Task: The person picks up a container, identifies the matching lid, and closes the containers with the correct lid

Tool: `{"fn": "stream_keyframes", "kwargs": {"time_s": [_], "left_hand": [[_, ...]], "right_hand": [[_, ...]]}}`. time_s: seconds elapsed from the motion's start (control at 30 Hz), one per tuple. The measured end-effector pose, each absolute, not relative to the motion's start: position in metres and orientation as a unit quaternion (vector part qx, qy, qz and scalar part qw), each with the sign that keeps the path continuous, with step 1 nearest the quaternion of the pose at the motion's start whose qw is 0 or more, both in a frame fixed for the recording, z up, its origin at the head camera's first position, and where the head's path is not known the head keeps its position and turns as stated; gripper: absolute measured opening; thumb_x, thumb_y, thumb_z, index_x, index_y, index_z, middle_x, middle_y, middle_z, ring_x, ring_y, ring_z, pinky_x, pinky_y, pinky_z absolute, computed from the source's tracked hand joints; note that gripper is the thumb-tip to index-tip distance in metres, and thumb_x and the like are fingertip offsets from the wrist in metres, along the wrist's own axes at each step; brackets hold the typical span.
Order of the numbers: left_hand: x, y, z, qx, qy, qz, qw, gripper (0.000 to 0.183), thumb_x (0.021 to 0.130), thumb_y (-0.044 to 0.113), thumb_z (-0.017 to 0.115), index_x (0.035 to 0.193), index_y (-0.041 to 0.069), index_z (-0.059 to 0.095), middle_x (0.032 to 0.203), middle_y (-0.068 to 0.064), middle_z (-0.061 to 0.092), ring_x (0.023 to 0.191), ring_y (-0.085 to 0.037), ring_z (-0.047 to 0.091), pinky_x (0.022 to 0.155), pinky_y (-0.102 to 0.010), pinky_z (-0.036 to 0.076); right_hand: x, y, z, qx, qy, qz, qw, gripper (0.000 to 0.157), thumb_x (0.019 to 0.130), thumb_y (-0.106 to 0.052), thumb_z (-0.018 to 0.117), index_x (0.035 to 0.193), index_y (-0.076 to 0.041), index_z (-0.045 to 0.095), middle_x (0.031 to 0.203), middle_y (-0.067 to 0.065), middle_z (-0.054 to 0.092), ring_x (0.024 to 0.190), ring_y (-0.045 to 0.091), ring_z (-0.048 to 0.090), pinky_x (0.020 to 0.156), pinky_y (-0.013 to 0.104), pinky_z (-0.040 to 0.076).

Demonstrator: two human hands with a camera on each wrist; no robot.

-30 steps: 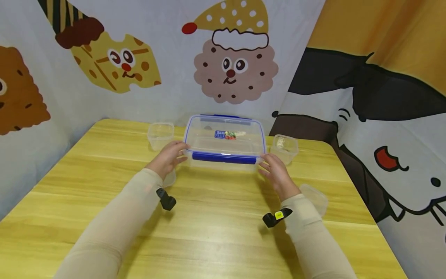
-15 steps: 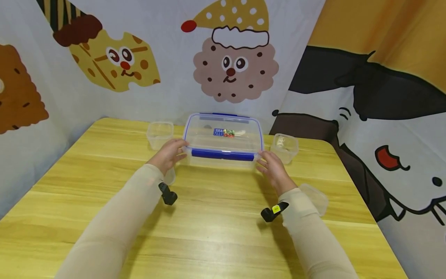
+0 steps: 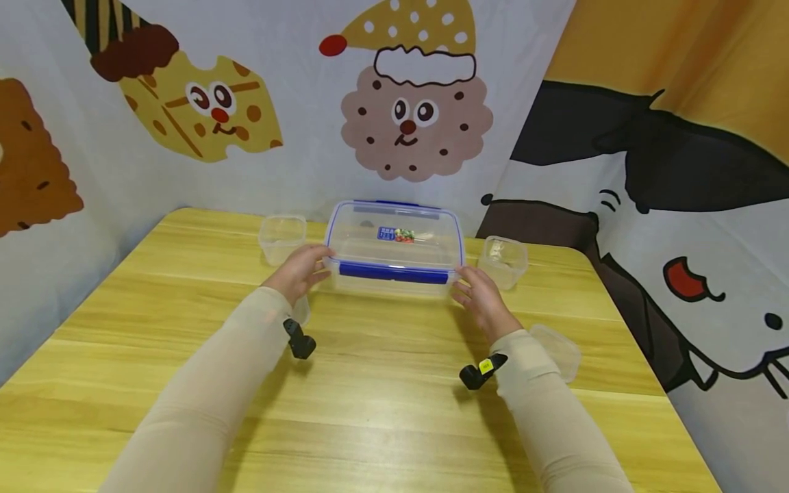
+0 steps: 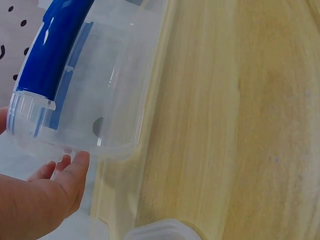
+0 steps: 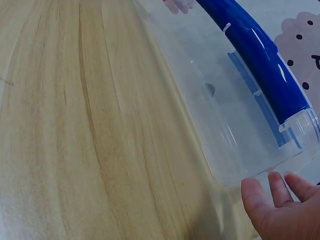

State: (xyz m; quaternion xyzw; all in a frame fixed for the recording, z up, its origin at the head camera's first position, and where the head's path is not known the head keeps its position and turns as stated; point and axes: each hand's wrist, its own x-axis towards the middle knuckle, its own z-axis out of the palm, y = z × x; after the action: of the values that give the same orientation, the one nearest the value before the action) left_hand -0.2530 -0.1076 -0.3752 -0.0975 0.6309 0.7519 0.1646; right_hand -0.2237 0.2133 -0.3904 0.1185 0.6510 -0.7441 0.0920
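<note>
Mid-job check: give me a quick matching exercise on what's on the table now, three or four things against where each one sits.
Things:
1. large clear box with blue clips
2. small tub
3. small container
4. loose clear lid

Places:
A. beside the right forearm, near the table's right edge
B. between both hands, mid-table
C. far side, left of the large box
D. far side, right of the large box

Pairs: 1-B, 2-C, 3-D, 4-A

The head view looks forward and down over the table [image 3: 382, 411]. Both wrist views sit close, each facing one near corner of the same box [image 3: 394, 246], seen from opposite ends.
</note>
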Motion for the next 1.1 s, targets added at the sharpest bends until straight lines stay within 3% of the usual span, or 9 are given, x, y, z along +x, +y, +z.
{"fn": "stream_keyframes", "kwargs": {"time_s": [0.13, 0.43, 0.7, 1.0, 1.1], "left_hand": [[-0.2532, -0.1071, -0.3737, -0.100, 0.629, 0.752, 0.168, 0.043, 0.090, 0.011, 0.047, 0.127, -0.001, 0.029, 0.113, -0.004, 0.034, 0.115, -0.024, 0.034, 0.104, -0.037, 0.030], [-0.2555, -0.1052, -0.3728, -0.107, 0.628, 0.752, 0.172, 0.041, 0.090, 0.012, 0.048, 0.125, 0.000, 0.031, 0.116, -0.005, 0.033, 0.115, -0.024, 0.033, 0.103, -0.037, 0.031], [-0.2585, -0.1058, -0.3735, -0.108, 0.622, 0.754, 0.181, 0.043, 0.090, 0.012, 0.047, 0.128, -0.001, 0.030, 0.143, -0.009, 0.017, 0.125, -0.025, 0.026, 0.105, -0.037, 0.028], [-0.2613, -0.1053, -0.3731, -0.106, 0.626, 0.750, 0.184, 0.042, 0.091, 0.013, 0.046, 0.128, -0.001, 0.031, 0.144, -0.008, 0.014, 0.126, -0.025, 0.024, 0.105, -0.037, 0.027], [-0.2624, -0.1041, -0.3731, -0.102, 0.630, 0.749, 0.180, 0.040, 0.091, 0.012, 0.046, 0.126, -0.002, 0.033, 0.140, -0.009, 0.021, 0.123, -0.025, 0.028, 0.105, -0.038, 0.027]], "right_hand": [[-0.2243, 0.2144, -0.3910, 0.121, 0.653, -0.741, 0.094, 0.054, 0.093, -0.024, 0.045, 0.137, 0.000, 0.026, 0.144, 0.013, 0.022, 0.129, 0.030, 0.028, 0.103, 0.041, 0.030], [-0.2257, 0.2159, -0.3902, 0.119, 0.662, -0.733, 0.101, 0.058, 0.092, -0.027, 0.047, 0.139, -0.002, 0.024, 0.146, 0.012, 0.019, 0.130, 0.029, 0.027, 0.103, 0.039, 0.031], [-0.2286, 0.2158, -0.3901, 0.120, 0.653, -0.740, 0.105, 0.057, 0.092, -0.027, 0.047, 0.139, -0.002, 0.026, 0.145, 0.013, 0.019, 0.130, 0.029, 0.026, 0.103, 0.039, 0.031], [-0.2306, 0.2165, -0.3905, 0.121, 0.659, -0.734, 0.111, 0.055, 0.093, -0.026, 0.044, 0.139, -0.004, 0.026, 0.146, 0.012, 0.019, 0.131, 0.028, 0.025, 0.104, 0.039, 0.030], [-0.2313, 0.2165, -0.3903, 0.124, 0.658, -0.735, 0.110, 0.054, 0.093, -0.026, 0.044, 0.139, -0.004, 0.027, 0.145, 0.012, 0.019, 0.131, 0.028, 0.025, 0.104, 0.039, 0.030]]}}
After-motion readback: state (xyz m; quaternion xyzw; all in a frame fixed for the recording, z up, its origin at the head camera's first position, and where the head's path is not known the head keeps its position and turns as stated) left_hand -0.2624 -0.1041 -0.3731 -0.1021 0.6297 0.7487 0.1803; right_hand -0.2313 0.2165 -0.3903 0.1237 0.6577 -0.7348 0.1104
